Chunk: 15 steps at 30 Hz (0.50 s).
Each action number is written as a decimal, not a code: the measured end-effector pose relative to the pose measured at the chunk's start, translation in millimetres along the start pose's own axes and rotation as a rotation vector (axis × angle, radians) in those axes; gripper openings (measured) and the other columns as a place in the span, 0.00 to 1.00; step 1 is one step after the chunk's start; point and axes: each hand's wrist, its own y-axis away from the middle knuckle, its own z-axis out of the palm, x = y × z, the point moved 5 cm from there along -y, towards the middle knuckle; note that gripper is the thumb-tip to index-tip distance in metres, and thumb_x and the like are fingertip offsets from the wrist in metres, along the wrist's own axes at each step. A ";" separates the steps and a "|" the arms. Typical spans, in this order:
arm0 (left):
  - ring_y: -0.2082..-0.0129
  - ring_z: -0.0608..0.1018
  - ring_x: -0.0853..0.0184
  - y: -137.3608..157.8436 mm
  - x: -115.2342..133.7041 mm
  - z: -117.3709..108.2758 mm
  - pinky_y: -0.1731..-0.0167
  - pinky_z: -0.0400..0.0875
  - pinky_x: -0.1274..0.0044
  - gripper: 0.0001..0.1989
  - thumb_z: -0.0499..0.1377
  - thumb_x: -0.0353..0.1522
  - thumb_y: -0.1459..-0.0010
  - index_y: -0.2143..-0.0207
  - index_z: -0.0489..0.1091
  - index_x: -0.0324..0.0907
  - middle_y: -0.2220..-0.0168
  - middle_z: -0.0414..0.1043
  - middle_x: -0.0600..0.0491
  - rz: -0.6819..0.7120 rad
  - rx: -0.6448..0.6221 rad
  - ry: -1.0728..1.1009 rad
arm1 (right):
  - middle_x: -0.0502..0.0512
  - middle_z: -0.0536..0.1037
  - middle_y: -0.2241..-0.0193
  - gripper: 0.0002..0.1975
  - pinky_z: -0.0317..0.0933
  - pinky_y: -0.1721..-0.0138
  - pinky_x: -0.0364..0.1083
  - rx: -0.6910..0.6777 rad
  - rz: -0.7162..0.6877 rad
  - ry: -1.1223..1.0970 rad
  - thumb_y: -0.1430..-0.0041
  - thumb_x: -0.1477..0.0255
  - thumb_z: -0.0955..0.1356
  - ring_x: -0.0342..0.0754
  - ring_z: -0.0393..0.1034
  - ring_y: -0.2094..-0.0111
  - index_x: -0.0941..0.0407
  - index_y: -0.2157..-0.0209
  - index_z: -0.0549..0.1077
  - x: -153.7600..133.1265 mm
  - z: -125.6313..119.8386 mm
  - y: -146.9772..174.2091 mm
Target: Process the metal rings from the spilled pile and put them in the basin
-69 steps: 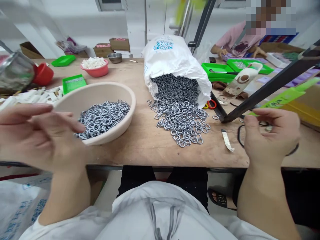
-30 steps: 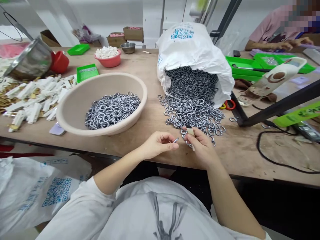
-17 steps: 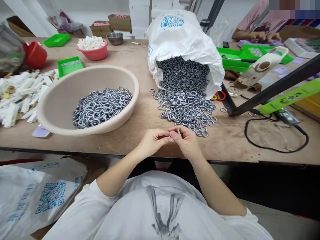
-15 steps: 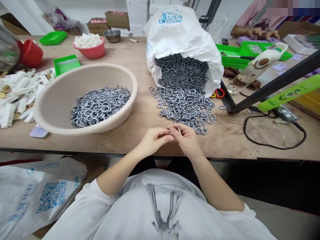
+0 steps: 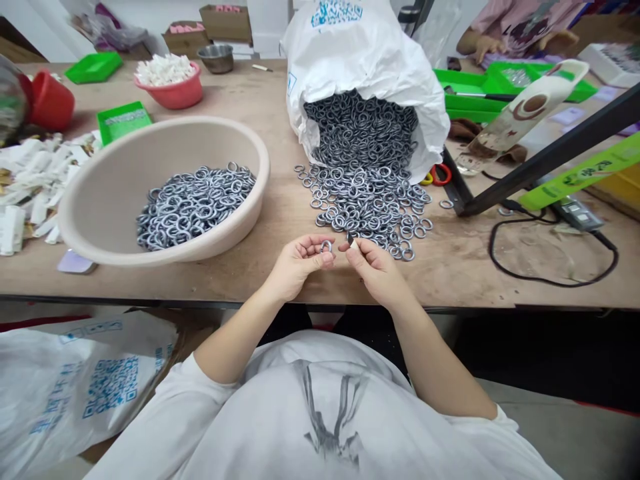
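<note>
My left hand [image 5: 299, 265] pinches a grey ring [image 5: 326, 246] between thumb and fingertips, just above the table's front edge. A hand's width or less to its right, my right hand [image 5: 374, 268] is closed on a small tool with a dark tip and a pale part [image 5: 352, 241]; its kind is too small to make out. Beyond my hands, a loose pile of grey rings [image 5: 367, 200] spills from a white sack [image 5: 360, 57] lying on its side. To the left, a beige basin [image 5: 100, 213] holds many similar rings [image 5: 197, 210].
White plastic pieces [image 5: 37, 180] lie left of the basin. Behind stand a pink bowl [image 5: 180, 100] and green trays [image 5: 93, 67]. A black metal post [image 5: 540, 153], red-handled scissors [image 5: 441, 175] and a cable [image 5: 493, 250] are on the right. Another person's hand [image 5: 487, 48] is at the far right.
My hands have moved apart; they were together before. The ring in my left hand and the dark tip in my right now show. The view has shifted slightly.
</note>
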 end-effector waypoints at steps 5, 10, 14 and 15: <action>0.74 0.75 0.76 -0.4 -0.2 0.2 0.71 0.71 0.83 0.19 0.76 0.33 0.58 0.63 0.79 0.40 0.72 0.76 0.55 -0.039 0.010 0.128 | 0.55 0.81 0.61 0.18 0.65 0.52 0.50 0.021 -0.019 0.073 0.39 0.54 0.69 0.50 0.73 0.59 0.55 0.62 0.77 1.2 -0.4 -2.1; 0.77 0.73 0.78 -2.1 -3.9 -0.5 0.73 0.71 0.85 0.20 0.76 0.37 0.57 0.63 0.79 0.37 0.74 0.74 0.55 -0.063 0.059 0.156 | 0.57 0.81 0.55 0.19 0.64 0.48 0.52 0.018 -0.056 0.167 0.35 0.55 0.66 0.52 0.74 0.53 0.54 0.54 0.77 -2.2 -0.6 0.2; 0.78 0.71 0.78 -2.1 -3.4 -0.9 0.75 0.69 0.85 0.19 0.74 0.41 0.54 0.69 0.74 0.36 0.75 0.72 0.56 -0.051 0.094 0.131 | 0.57 0.81 0.59 0.19 0.65 0.51 0.51 -0.003 -0.112 0.287 0.31 0.55 0.63 0.54 0.75 0.53 0.53 0.54 0.77 -10.4 1.6 3.6; 0.78 0.71 0.78 -1.5 -2.7 -0.4 0.76 0.68 0.85 0.19 0.73 0.41 0.53 0.70 0.73 0.37 0.76 0.71 0.56 -0.042 0.096 0.127 | 0.57 0.81 0.61 0.19 0.65 0.52 0.51 -0.012 -0.131 0.315 0.31 0.56 0.62 0.54 0.75 0.55 0.53 0.56 0.78 -12.7 2.6 3.8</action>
